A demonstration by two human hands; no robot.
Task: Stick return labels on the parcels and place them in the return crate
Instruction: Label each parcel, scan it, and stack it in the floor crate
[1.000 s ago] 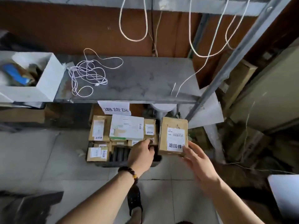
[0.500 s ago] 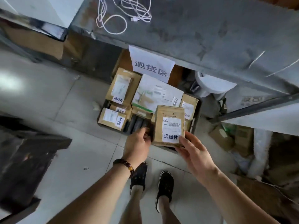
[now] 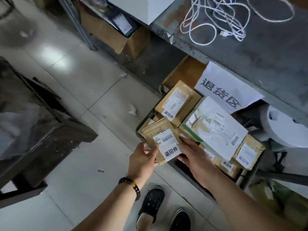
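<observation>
A brown cardboard parcel (image 3: 160, 130) with a white return label (image 3: 170, 151) sits tilted over the near left corner of the dark return crate (image 3: 250, 176). My left hand (image 3: 143, 158) grips its near left edge. My right hand (image 3: 193, 157) holds its right side, fingers spread along the edge. Several labelled parcels fill the crate, among them a brown box (image 3: 179, 102), a large white flat parcel (image 3: 215, 129) and a small brown box (image 3: 248, 153).
A white paper sign (image 3: 225, 90) hangs from the grey shelf (image 3: 250, 52) above the crate. White cables (image 3: 216, 19) lie on the shelf. A dark wooden bench (image 3: 38, 130) stands at left, a cardboard box (image 3: 116, 35) under the shelf, a white stool (image 3: 286, 130) at right. My shoes (image 3: 153, 204) are on the tiled floor.
The camera has tipped down and swung left. Both hands have carried the labelled parcel from the crate's right front over to its near left corner.
</observation>
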